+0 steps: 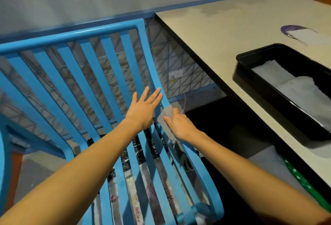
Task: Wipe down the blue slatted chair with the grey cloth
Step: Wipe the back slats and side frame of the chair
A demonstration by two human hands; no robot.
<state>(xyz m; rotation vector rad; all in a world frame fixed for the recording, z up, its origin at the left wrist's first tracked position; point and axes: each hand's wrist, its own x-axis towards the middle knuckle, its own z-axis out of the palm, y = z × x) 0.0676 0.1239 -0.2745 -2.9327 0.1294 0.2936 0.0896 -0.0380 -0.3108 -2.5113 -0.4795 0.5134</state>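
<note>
Head view: a look down along two bare forearms at a chair pushed up beside a tabletop.
Wall: pale and blurred, with a blue band running across it behind the chair.
Blue slatted chair (114, 74): fills the left and centre; its back rises toward the wall and its seat slats run down toward the viewer, with printed plastic sheeting visible through the gaps between the slats.
Tabletop (223, 33): cream surface with a dark edge, to the right of the chair, with a faint grey stain near its far end.
Black tray (254, 79): rests on the tabletop at the right, with crumpled white paper or cloth lying inside; which one is hard to tell.
Purple sticker (295, 31): a printed mark on the tabletop beyond the tray.
Green strip (300, 180): spotted with white, hanging below the tabletop edge at lower right.
Left hand (143, 108): fingers spread apart and flat, palm down against the lower chair back near its right side rail, holding nothing.
Right hand (180, 126): fingers closed on the cloth, pressing it onto the right side rail where back meets seat.
Grey cloth (167, 115): small and thin, wrapped against that rail just beside the left hand, with loose threads trailing from its frayed edges.
</note>
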